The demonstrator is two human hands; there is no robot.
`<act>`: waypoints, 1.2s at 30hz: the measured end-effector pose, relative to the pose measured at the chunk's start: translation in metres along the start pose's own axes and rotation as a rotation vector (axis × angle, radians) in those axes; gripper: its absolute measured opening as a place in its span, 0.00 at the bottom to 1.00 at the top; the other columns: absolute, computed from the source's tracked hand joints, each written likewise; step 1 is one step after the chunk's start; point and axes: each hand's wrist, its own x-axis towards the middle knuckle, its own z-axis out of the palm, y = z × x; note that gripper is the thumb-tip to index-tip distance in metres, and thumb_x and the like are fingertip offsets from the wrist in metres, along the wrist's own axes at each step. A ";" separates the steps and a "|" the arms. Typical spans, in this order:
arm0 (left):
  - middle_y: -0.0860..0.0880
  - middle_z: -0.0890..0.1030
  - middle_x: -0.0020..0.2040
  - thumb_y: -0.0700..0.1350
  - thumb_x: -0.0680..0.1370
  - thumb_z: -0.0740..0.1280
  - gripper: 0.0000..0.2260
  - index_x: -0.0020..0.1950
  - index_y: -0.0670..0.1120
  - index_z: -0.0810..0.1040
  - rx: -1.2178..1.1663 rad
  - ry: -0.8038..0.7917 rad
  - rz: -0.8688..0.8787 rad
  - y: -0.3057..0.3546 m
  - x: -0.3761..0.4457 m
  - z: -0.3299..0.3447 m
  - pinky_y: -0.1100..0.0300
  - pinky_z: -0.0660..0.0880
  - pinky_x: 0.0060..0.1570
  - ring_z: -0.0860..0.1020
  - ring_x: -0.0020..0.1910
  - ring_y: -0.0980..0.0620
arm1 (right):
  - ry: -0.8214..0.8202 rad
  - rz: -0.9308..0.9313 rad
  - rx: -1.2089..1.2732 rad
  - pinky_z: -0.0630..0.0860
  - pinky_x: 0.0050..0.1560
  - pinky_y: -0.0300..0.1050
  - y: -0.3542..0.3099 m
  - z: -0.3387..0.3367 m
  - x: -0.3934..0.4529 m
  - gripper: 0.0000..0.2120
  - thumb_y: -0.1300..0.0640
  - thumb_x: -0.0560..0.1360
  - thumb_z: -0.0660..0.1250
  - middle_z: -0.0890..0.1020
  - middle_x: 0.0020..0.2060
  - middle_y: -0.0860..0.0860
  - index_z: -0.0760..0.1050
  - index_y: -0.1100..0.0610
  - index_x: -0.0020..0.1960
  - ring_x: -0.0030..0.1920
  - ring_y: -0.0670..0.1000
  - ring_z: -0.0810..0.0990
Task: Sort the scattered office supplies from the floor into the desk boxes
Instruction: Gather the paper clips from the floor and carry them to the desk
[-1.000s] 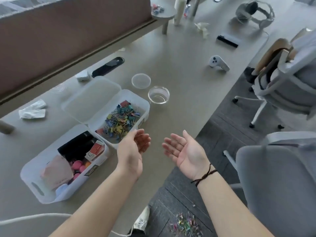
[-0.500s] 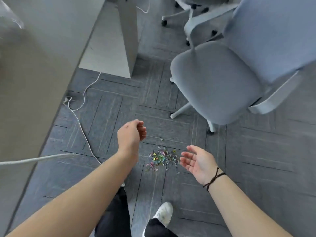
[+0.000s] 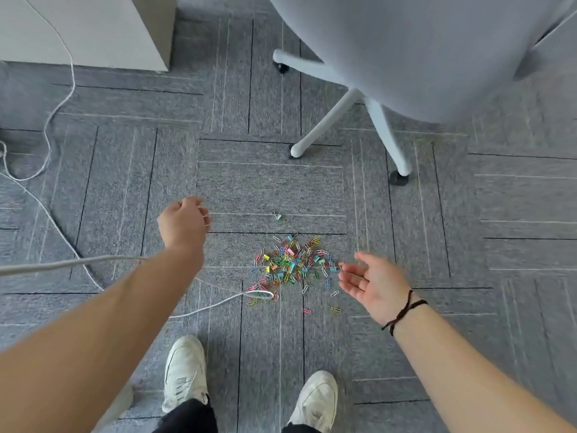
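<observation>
1. Carpet tiles (image 3: 118,189): grey, lined with thin white and black stripes.
2. Paper clips and binder clips (image 3: 290,265): mixed pink, green, yellow, blue, orange and silver.
3. Office chair (image 3: 421,51): pale grey-blue seat, white legs, black castors.
4. Sneakers (image 3: 185,371): white.
5. Cord (image 3: 62,232): white.
6. Wrist cord (image 3: 402,310): black.
7. Trousers (image 3: 187,418): black.

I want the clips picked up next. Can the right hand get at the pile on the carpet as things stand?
Probably yes. The right hand is open, palm up, beside the clip pile with nothing between them. The white cord crosses only the pile's near left edge.
</observation>
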 end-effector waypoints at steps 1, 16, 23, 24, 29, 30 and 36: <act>0.49 0.81 0.39 0.41 0.82 0.63 0.09 0.44 0.46 0.80 0.028 0.012 0.021 -0.012 0.019 -0.001 0.57 0.77 0.43 0.78 0.37 0.52 | 0.000 0.001 -0.010 0.79 0.43 0.51 0.010 0.004 0.021 0.06 0.58 0.83 0.61 0.78 0.36 0.57 0.72 0.61 0.50 0.36 0.55 0.78; 0.50 0.81 0.57 0.44 0.84 0.62 0.12 0.66 0.46 0.76 0.704 -0.607 0.540 -0.196 0.184 0.155 0.67 0.70 0.24 0.70 0.24 0.61 | -0.186 -0.457 -0.574 0.81 0.44 0.51 0.053 0.070 0.273 0.06 0.66 0.80 0.65 0.82 0.40 0.58 0.76 0.60 0.56 0.38 0.54 0.80; 0.48 0.67 0.74 0.47 0.80 0.70 0.22 0.73 0.54 0.71 1.148 -0.776 0.950 -0.193 0.203 0.195 0.69 0.73 0.46 0.76 0.48 0.58 | -0.216 -0.774 -1.208 0.82 0.46 0.53 0.034 0.088 0.286 0.14 0.61 0.79 0.66 0.83 0.48 0.49 0.76 0.53 0.63 0.45 0.57 0.85; 0.49 0.69 0.73 0.48 0.79 0.70 0.21 0.71 0.54 0.73 1.191 -0.783 0.978 -0.193 0.203 0.195 0.66 0.74 0.52 0.77 0.52 0.57 | -0.220 -0.790 -1.221 0.82 0.44 0.53 0.034 0.089 0.284 0.15 0.61 0.79 0.66 0.82 0.48 0.48 0.75 0.54 0.64 0.45 0.58 0.85; 0.52 0.78 0.64 0.50 0.78 0.72 0.08 0.56 0.53 0.80 1.302 -0.760 0.986 -0.200 0.206 0.187 0.55 0.78 0.60 0.80 0.55 0.53 | -0.210 -0.761 -1.189 0.76 0.32 0.43 0.047 0.075 0.282 0.16 0.62 0.79 0.66 0.82 0.46 0.48 0.74 0.55 0.66 0.42 0.59 0.84; 0.51 0.80 0.62 0.49 0.78 0.72 0.04 0.52 0.54 0.80 1.289 -0.761 0.966 -0.200 0.206 0.186 0.57 0.79 0.56 0.81 0.52 0.54 | -0.215 -0.755 -1.200 0.75 0.30 0.41 0.050 0.071 0.285 0.16 0.62 0.79 0.67 0.82 0.47 0.48 0.75 0.55 0.65 0.42 0.58 0.84; 0.53 0.81 0.51 0.38 0.78 0.70 0.08 0.48 0.51 0.78 1.229 -0.846 0.937 -0.191 0.209 0.178 0.65 0.78 0.50 0.80 0.49 0.56 | -0.174 -0.908 -1.382 0.72 0.28 0.33 0.044 0.075 0.309 0.14 0.61 0.79 0.67 0.83 0.48 0.46 0.78 0.51 0.63 0.25 0.38 0.76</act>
